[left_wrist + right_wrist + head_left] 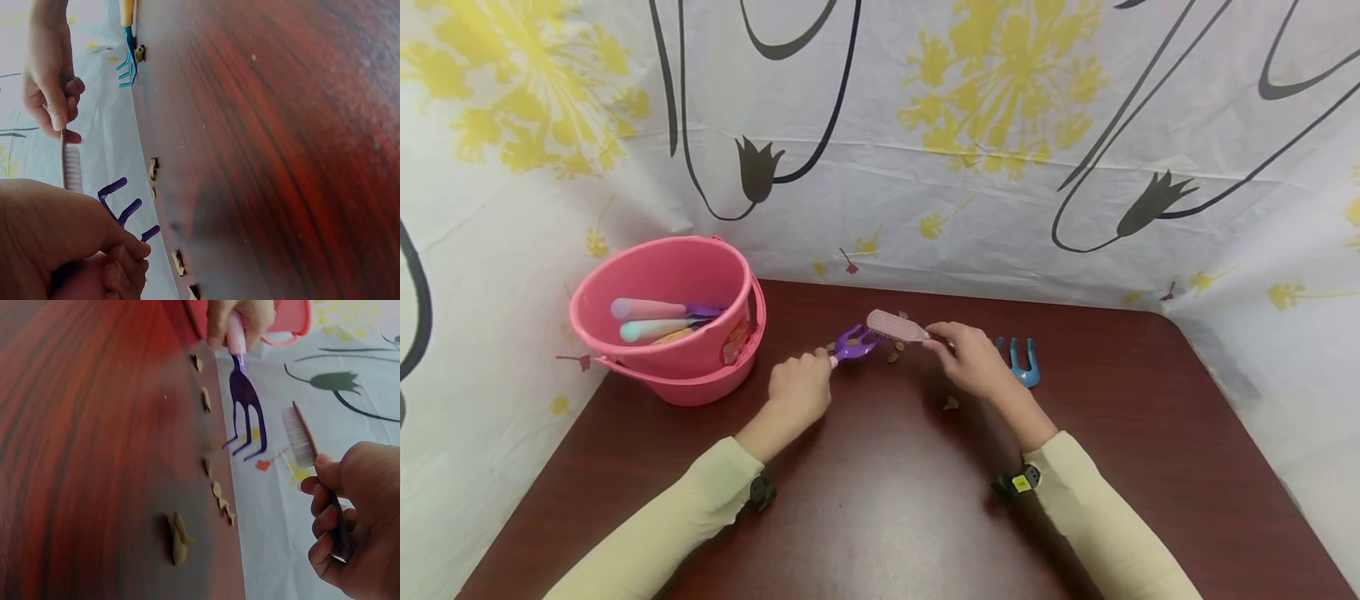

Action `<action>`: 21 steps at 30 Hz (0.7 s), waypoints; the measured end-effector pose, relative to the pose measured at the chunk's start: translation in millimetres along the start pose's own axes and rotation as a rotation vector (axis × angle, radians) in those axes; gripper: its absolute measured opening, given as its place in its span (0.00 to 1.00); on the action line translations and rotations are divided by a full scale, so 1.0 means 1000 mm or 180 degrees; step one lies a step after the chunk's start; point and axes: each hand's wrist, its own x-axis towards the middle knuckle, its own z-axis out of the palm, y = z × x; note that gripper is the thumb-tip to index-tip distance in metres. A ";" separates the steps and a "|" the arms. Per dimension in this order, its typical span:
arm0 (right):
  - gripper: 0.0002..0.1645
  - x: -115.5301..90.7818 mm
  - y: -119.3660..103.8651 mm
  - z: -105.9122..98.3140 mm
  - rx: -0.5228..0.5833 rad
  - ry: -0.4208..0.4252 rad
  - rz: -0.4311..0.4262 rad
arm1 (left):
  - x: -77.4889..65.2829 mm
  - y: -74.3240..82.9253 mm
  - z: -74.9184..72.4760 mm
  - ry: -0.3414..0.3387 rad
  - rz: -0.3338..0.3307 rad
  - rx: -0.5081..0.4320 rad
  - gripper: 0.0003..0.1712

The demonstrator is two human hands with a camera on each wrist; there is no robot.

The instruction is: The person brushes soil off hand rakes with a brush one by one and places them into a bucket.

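Observation:
My left hand (pixel 800 385) grips the pink handle of a small purple hand rake (pixel 245 394), its three bent tines pointing toward the other hand. Opposite it, my right hand (pixel 973 358) holds a pink brush (pixel 895 325) by its handle. Pale bristles (pixel 299 439) show on the brush's underside in the right wrist view. In the head view the brush head is close to the rake's tines. Around and below both tools, several small dry brown-green bits (pixel 179 540) lie scattered on the table.
A pink bucket (pixel 670 379) at the back left holds several tools with coloured handles (pixel 651 331). A blue rake (pixel 1025 371) with a yellow handle (pixel 127 12) lies beyond my right forearm. Patterned white sheeting (pixel 865 208) borders the dark wooden table (pixel 865 517).

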 end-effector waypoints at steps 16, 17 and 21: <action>0.17 0.004 -0.015 0.016 -0.0024 -0.0089 -0.0246 | -0.006 0.004 0.001 0.0164 -0.0074 -0.0069 0.13; 0.17 0.004 -0.016 0.017 -0.0038 -0.0091 -0.0261 | -0.006 0.004 0.001 0.0166 -0.0072 -0.0070 0.13; 0.16 0.006 -0.019 0.020 -0.0080 -0.0113 -0.0333 | -0.006 0.006 0.002 0.0185 -0.0057 -0.0086 0.14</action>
